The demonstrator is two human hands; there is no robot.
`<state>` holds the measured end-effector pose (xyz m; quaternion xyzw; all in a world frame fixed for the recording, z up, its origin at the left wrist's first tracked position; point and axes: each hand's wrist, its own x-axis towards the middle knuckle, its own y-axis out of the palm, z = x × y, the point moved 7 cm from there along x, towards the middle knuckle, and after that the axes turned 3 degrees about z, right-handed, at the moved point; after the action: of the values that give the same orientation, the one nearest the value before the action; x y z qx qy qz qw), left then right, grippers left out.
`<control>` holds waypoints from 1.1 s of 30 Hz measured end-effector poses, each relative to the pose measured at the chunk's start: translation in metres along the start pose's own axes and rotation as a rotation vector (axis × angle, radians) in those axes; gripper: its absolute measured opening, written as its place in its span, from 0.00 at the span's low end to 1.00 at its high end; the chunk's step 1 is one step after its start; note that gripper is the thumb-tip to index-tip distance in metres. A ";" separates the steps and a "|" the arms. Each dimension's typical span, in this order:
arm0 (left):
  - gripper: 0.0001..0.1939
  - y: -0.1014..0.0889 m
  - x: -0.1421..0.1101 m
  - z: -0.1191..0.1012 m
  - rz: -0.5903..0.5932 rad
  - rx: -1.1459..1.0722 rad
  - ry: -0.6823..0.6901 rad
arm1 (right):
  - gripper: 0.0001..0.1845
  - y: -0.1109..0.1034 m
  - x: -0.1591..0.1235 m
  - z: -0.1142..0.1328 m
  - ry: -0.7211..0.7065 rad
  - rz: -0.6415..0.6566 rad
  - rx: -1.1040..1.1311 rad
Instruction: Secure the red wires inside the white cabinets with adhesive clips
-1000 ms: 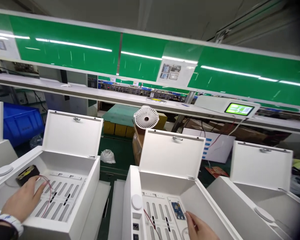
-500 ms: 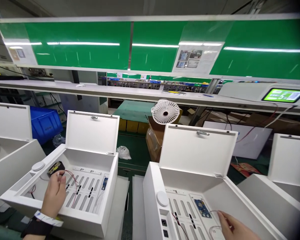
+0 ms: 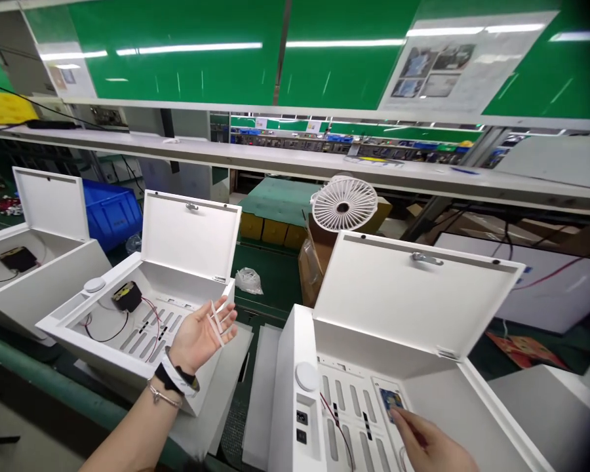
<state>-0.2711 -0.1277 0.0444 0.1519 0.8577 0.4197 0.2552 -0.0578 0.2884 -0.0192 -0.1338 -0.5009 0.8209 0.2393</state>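
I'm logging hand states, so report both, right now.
Left hand: open, thin white strip across the fingers.
Right hand: closed in a pinch at the blue circuit board; what it holds cannot be told.

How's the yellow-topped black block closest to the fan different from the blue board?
The black block looks chunky; the blue board looks flat.
The right grip partly covers the blue board, but no grip covers the black block.
Both sit inside open white boxes.
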 end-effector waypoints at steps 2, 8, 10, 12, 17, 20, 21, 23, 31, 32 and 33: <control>0.15 0.007 0.002 0.017 0.029 -0.078 -0.056 | 0.23 0.002 0.000 -0.004 0.011 0.009 0.008; 0.21 0.020 -0.005 0.052 0.081 -0.287 -0.109 | 0.25 -0.010 -0.004 0.010 -0.086 -0.212 0.018; 0.23 0.025 -0.010 0.061 0.111 -0.324 -0.125 | 0.22 -0.024 -0.016 0.043 -0.239 -0.402 0.045; 0.25 0.031 -0.014 0.068 0.141 -0.340 -0.145 | 0.16 -0.033 -0.032 0.088 -0.392 -0.514 0.121; 0.26 0.051 -0.026 0.089 0.218 -0.327 -0.228 | 0.20 -0.015 -0.063 0.233 -0.821 -0.302 0.364; 0.27 0.062 -0.032 0.100 0.236 -0.340 -0.243 | 0.26 0.011 -0.066 0.297 -0.908 -0.103 0.248; 0.27 0.063 -0.034 0.101 0.229 -0.345 -0.224 | 0.27 0.020 -0.066 0.310 -0.912 -0.044 0.203; 0.29 0.065 -0.037 0.101 0.213 -0.350 -0.177 | 0.28 0.033 -0.065 0.325 -0.908 0.053 0.153; 0.32 0.064 -0.058 0.101 0.241 -0.317 -0.171 | 0.19 0.037 -0.079 0.321 -0.857 0.049 0.337; 0.31 0.063 -0.059 0.103 0.234 -0.314 -0.181 | 0.18 0.037 -0.081 0.320 -0.853 0.032 0.354; 0.30 0.061 -0.060 0.104 0.228 -0.310 -0.196 | 0.18 0.038 -0.083 0.319 -0.848 0.020 0.361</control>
<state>-0.1600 -0.0522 0.0575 0.2468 0.7314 0.5559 0.3085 -0.1440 -0.0116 0.0932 0.2530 -0.4022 0.8796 0.0247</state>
